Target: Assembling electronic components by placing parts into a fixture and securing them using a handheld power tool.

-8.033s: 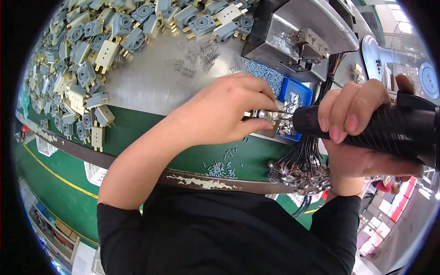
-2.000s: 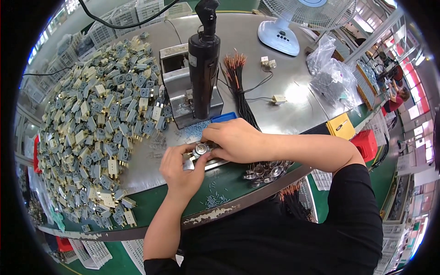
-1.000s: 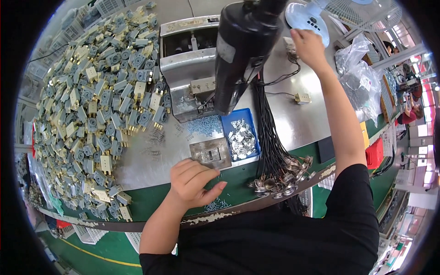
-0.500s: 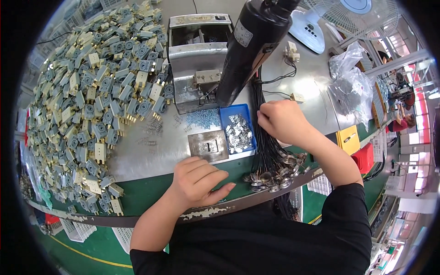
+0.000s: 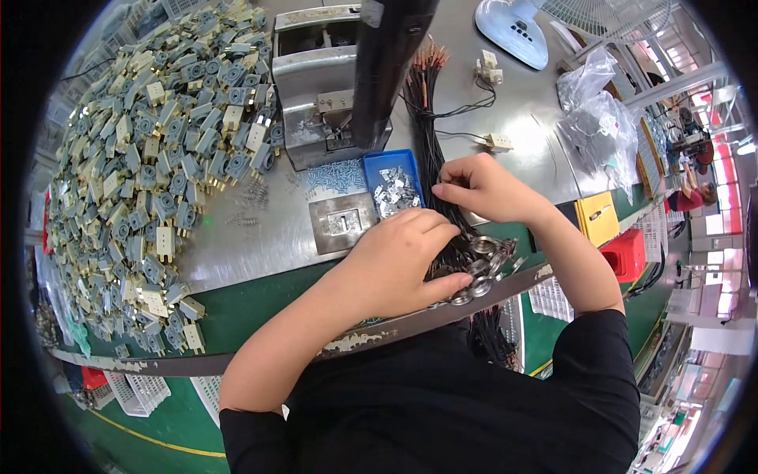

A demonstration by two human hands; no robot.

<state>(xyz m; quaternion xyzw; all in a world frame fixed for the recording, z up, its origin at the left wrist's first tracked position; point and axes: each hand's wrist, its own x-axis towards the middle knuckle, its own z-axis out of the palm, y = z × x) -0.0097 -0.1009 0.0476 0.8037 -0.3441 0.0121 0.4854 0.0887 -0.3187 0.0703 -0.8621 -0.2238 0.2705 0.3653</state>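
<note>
A bundle of black cables (image 5: 433, 142) runs toward me along the bench, with orange-tipped far ends and shiny round metal fittings (image 5: 483, 268) at the near end. Above the near part of it reaches my left hand (image 5: 407, 257), its fingers extended and its thumb apart, beside the fittings. My right hand (image 5: 493, 189) is at the right side of the bundle, fingers curled and thumb at the cables; what is between the fingertips is hidden. A blue tray (image 5: 367, 175) of small metal pieces and a slotted metal plate (image 5: 324, 229) lie left of the cables.
Grey and cream plug-like parts (image 5: 166, 150) form a large heap at left. A metal machine (image 5: 304, 87) stands behind the tray, near a black column (image 5: 387, 79). Blue small parts (image 5: 335, 175), a fan (image 5: 517, 35), plastic bags (image 5: 600, 126) and a yellow pad (image 5: 596, 221) are around.
My left hand has moved right and forward, from before the plate to over the cables' near end. My right hand's fingers have shifted slightly on the bundle. The whole view has shifted a little.
</note>
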